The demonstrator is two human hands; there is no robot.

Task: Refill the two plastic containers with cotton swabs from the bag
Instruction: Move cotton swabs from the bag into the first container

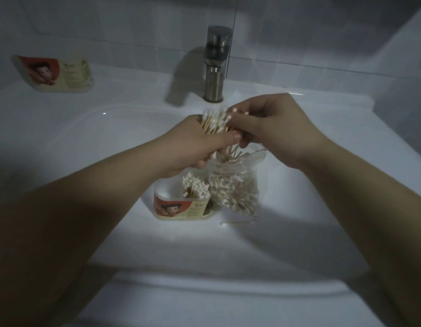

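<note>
My left hand (195, 142) grips a bundle of cotton swabs (215, 121) upright over the sink, white tips up. Against the top of that bundle, my right hand (268, 123) pinches a few swabs with its fingertips. Below the hands stands a clear plastic bag (235, 185) full of swabs, its mouth open. Next to the bag, on its left, an open plastic container (181, 206) with a red cartoon label holds a partial cluster of swabs. A second container (55, 73) with the same label lies on the counter at the far left.
The white sink basin (110, 142) holds the bag and the open container. One loose swab (237, 223) lies in the basin in front of the bag. A steel tap (215, 64) stands behind the hands, against a tiled wall.
</note>
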